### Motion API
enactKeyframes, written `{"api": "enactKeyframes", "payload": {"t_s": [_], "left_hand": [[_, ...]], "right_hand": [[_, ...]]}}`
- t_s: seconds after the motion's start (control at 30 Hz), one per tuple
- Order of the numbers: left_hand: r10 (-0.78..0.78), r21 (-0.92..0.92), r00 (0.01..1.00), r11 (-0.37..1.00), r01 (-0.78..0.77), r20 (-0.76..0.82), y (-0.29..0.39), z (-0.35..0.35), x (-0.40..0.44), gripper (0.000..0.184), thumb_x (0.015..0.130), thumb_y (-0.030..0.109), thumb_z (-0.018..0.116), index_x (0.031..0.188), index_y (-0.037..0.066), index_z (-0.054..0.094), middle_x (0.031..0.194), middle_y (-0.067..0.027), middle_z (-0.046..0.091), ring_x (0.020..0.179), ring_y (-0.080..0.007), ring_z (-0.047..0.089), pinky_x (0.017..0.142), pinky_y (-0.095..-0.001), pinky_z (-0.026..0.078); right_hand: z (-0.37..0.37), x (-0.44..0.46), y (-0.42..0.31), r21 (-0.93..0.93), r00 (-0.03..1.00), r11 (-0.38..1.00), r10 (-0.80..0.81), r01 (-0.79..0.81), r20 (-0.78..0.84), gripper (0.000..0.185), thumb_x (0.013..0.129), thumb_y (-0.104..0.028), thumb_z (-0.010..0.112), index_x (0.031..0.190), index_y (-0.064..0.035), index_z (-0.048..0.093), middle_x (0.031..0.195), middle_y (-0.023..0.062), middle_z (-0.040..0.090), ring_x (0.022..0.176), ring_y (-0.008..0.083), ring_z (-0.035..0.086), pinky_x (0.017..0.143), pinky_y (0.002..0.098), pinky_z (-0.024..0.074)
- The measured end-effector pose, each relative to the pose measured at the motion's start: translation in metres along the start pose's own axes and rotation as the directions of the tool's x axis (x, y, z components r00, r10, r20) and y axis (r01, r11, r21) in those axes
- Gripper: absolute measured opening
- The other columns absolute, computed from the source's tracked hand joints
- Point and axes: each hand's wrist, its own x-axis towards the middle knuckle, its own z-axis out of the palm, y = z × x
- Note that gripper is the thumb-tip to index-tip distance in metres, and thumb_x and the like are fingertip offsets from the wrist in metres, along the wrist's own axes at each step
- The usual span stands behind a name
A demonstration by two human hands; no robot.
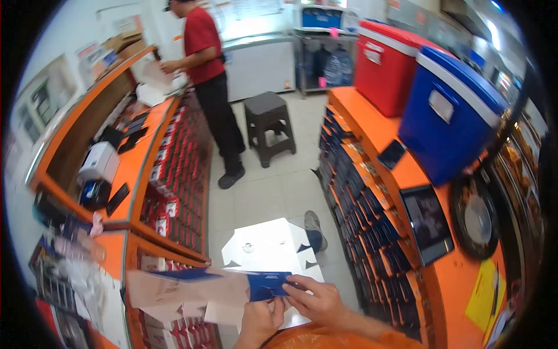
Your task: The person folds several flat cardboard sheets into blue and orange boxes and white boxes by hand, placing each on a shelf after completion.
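Note:
A flat, unfolded cardboard box blank (186,294), plain on its inner side with blue printed parts, stretches out to the left in front of me. My left hand (261,321) pinches its lower right end with the thumb. My right hand (314,299) has its fingers closed on the blue flap at the same end. Beneath and beyond it lies a white cardboard blank (264,247) with a small round print and dark notches along its edges. What supports that white blank is hidden.
Orange counters run along both sides, with folded cartons (174,157) shelved below. On the right counter stand a red cooler (381,70), a blue cooler (447,110) and a tablet (427,224). A dark stool (269,119) and a person in a red shirt (203,43) are ahead.

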Motion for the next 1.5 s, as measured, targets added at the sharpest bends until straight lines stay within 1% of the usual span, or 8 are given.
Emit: {"api": "enactKeyframes", "payload": {"t_s": [0.23, 0.37, 0.6, 0.9, 1.03, 1.17, 1.23, 1.5], "left_hand": [[0.347, -0.018, 0.937, 0.938, -0.346, 0.051, 0.024, -0.046, -0.003, 0.054, 0.086, 0.020, 0.069, 0.131, -0.002, 0.050, 0.101, -0.0241, 0.062, 0.096, -0.0377, 0.062, 0.084, -0.0393, 0.050], [0.303, -0.271, 0.953, 0.917, -0.292, -0.002, 0.018, -0.059, -0.021, 0.041, 0.089, 0.018, 0.064, 0.125, -0.001, 0.057, 0.089, -0.0188, 0.067, 0.081, -0.0319, 0.066, 0.075, -0.0363, 0.052], [0.125, -0.359, 0.990, 0.923, -0.138, -0.060, -0.015, -0.047, -0.011, 0.030, 0.088, 0.016, 0.064, 0.066, -0.001, 0.053, 0.054, -0.0060, 0.034, 0.052, -0.0116, 0.032, 0.049, -0.0306, 0.029], [0.216, -0.493, 0.976, 0.852, -0.179, 0.019, -0.015, -0.059, -0.010, 0.020, 0.085, 0.014, 0.067, 0.077, -0.003, 0.060, 0.061, -0.0084, 0.053, 0.057, -0.0107, 0.045, 0.056, -0.0294, 0.040], [0.370, -0.499, 0.919, 0.827, -0.258, 0.137, -0.012, -0.112, -0.029, 0.015, 0.084, 0.013, 0.070, 0.090, 0.000, 0.066, 0.077, -0.0112, 0.066, 0.063, -0.0168, 0.061, 0.061, -0.0292, 0.047], [0.289, -0.370, 0.942, 0.905, -0.210, 0.170, -0.025, -0.123, -0.050, 0.022, 0.086, 0.013, 0.071, 0.104, 0.001, 0.066, 0.090, -0.0147, 0.070, 0.074, -0.0255, 0.066, 0.069, -0.0304, 0.051], [0.220, -0.288, 0.969, 0.941, -0.181, 0.110, -0.005, -0.104, -0.039, 0.022, 0.088, 0.014, 0.068, 0.105, 0.001, 0.066, 0.091, -0.0143, 0.070, 0.074, -0.0246, 0.066, 0.069, -0.0300, 0.051], [0.239, -0.652, 0.966, 0.749, -0.120, 0.097, -0.046, -0.064, -0.039, 0.022, 0.094, 0.015, 0.063, 0.109, -0.001, 0.066, 0.087, -0.0090, 0.069, 0.077, -0.0145, 0.063, 0.071, -0.0285, 0.052]], "right_hand": [[0.019, 0.008, 0.004, 0.523, 0.873, 0.699, 0.379, -0.488, 0.307, 0.040, 0.072, -0.011, 0.086, 0.093, -0.0021, 0.053, 0.100, 0.0113, 0.060, 0.067, 0.0094, 0.061, 0.055, 0.0243, 0.0484], [0.039, 0.023, -0.011, 0.741, 0.748, 0.658, 0.558, -0.136, -0.358, 0.052, 0.087, -0.036, 0.072, 0.115, -0.0012, 0.045, 0.071, -0.0016, 0.046, 0.062, 0.0084, 0.048, 0.052, 0.0231, 0.0424], [0.003, 0.041, -0.003, 0.193, 0.836, 0.863, 0.359, -0.467, 0.416, 0.029, 0.074, -0.022, 0.084, 0.096, -0.0064, 0.073, 0.060, 0.0069, 0.058, 0.047, 0.0098, 0.049, 0.045, 0.0253, 0.0395], [-0.018, 0.049, -0.019, 0.034, 0.840, 0.994, 0.071, -0.106, 0.539, 0.077, 0.053, -0.029, 0.094, 0.116, -0.0015, 0.059, 0.089, 0.0088, 0.056, 0.074, 0.0218, 0.057, 0.064, 0.0306, 0.0457], [-0.021, 0.043, 0.010, 0.747, 0.961, 0.606, 0.216, -0.273, 0.176, 0.069, 0.061, -0.022, 0.087, 0.119, -0.0003, 0.058, 0.112, 0.0164, 0.053, 0.101, 0.0276, 0.058, 0.088, 0.0350, 0.0480], [-0.039, 0.051, 0.044, -0.316, 0.962, 0.944, 0.171, -0.098, 0.211, 0.092, 0.068, -0.039, 0.082, 0.140, 0.0015, 0.042, 0.147, 0.0245, 0.032, 0.139, 0.0370, 0.031, 0.111, 0.0469, 0.0290], [0.001, 0.073, 0.005, -0.032, 0.981, 0.983, -0.177, 0.180, 0.084, 0.086, 0.062, -0.031, 0.090, 0.134, -0.0029, 0.051, 0.108, 0.0176, 0.062, 0.091, 0.0225, 0.058, 0.079, 0.0348, 0.0461], [0.055, 0.034, 0.018, 0.588, 0.998, 0.807, 0.044, -0.057, 0.036, 0.045, 0.068, -0.024, 0.084, 0.103, -0.0014, 0.067, 0.086, 0.0100, 0.052, 0.086, 0.0260, 0.049, 0.091, 0.0425, 0.0394]]}}
